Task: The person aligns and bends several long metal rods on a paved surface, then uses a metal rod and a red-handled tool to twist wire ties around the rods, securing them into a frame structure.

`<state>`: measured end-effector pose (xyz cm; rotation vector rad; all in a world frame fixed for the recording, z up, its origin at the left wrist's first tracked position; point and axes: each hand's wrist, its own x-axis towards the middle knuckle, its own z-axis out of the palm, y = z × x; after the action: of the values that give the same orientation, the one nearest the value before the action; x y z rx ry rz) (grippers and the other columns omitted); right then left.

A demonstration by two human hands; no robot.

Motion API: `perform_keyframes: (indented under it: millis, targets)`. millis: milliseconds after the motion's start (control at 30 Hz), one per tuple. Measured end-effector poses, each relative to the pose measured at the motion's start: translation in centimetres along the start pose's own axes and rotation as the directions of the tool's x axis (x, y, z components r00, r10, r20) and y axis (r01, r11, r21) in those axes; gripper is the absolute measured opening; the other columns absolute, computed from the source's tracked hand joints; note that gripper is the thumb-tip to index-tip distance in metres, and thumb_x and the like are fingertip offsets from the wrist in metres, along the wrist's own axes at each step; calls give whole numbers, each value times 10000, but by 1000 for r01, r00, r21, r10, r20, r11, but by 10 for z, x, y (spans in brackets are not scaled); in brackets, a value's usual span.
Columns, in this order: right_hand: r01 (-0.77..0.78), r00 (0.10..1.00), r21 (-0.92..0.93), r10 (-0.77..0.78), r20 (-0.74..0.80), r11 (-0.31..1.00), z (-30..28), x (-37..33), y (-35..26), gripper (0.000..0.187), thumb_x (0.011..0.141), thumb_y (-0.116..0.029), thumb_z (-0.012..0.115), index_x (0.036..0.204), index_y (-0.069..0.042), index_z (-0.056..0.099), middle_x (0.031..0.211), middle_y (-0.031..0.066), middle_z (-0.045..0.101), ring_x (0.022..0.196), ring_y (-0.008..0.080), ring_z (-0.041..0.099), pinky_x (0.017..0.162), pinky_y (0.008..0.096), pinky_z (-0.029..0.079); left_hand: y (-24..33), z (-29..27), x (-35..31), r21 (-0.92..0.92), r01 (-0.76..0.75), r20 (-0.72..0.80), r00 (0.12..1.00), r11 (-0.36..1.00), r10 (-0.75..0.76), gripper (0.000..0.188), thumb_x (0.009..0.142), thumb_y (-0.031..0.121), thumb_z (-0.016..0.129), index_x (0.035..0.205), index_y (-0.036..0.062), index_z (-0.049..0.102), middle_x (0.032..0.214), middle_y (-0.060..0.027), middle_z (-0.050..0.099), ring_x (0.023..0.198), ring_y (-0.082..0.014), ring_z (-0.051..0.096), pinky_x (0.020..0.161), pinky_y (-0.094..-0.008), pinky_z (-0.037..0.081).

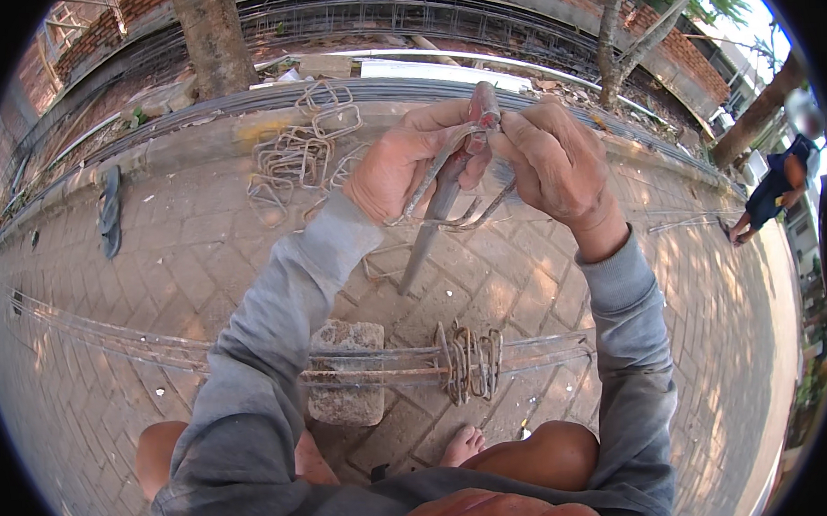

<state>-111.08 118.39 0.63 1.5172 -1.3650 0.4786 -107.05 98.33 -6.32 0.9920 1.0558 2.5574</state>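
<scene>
Both my hands meet in front of me, in the upper middle of the head view. My left hand point(400, 164) is closed around the top of a hammer point(437, 211) with a worn reddish head, and around a bent rebar stirrup point(428, 176). The hammer's long grey handle slants down and to the left. Beside the head, my right hand point(557, 162) is closed in a pinch; what lies between its fingertips is hidden. Below the hands, several rusty stirrups point(472, 361) are threaded on long rebar rods point(382, 377).
A rough concrete block point(348, 413) supports the rods near my feet. Several loose stirrups point(298, 157) lie piled on the paving at the far left, with a sandal point(110, 211) farther left. Long bars point(388, 90) run along the curb. A person point(779, 182) stands at the far right.
</scene>
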Motion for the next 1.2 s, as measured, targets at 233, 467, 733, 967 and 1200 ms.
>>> perform_keyframes:
  millis: [233, 467, 733, 967, 1200]
  targets:
    - [-167, 984, 111, 172, -35, 980, 5, -8, 12, 209, 827, -114, 816, 997, -38, 721, 876, 69, 686, 719, 205, 645, 604, 334, 513, 0, 4, -1, 177, -38, -27, 999, 983, 44, 412, 1042, 287, 621, 1337, 7, 555, 1025, -33, 634, 942, -140, 614, 829, -287, 504]
    - [-683, 694, 333, 719, 20, 650, 5, -17, -17, 196, 939, -175, 767, 1030, -2, 746, 942, 88, 708, 834, 152, 687, 670, 292, 544, 0, 5, -6, 539, -47, -125, 983, 841, 136, 463, 1029, 371, 648, 1300, -2, 606, 1035, -22, 653, 965, -116, 611, 863, -286, 515]
    - [-726, 657, 340, 748, 88, 598, 12, -22, -53, 745, 844, -326, 859, 1379, 82, 538, 1278, 221, 627, 1101, 311, 690, 919, 382, 586, -9, 11, 3, 593, -95, -184, 951, 800, 249, 410, 1044, 379, 634, 1268, 35, 647, 1035, -9, 661, 916, -84, 596, 790, -254, 507]
    - [-452, 892, 35, 451, 21, 891, 22, -29, -39, 848, 716, -347, 938, 1382, 28, 568, 1336, 214, 590, 1172, 333, 661, 934, 412, 586, -10, 19, 3, 395, -136, -221, 946, 909, 237, 490, 1035, 316, 661, 1422, 46, 528, 1079, -35, 661, 939, -103, 599, 818, -258, 520]
    - [-443, 893, -52, 446, 67, 895, 35, -55, -28, 430, 810, -154, 864, 1127, 4, 620, 878, 112, 610, 711, 266, 635, 581, 371, 500, -8, 19, 5, 802, -131, -225, 838, 583, 497, 519, 1046, 281, 626, 1485, 51, 469, 1055, -9, 638, 882, -88, 595, 768, -279, 533]
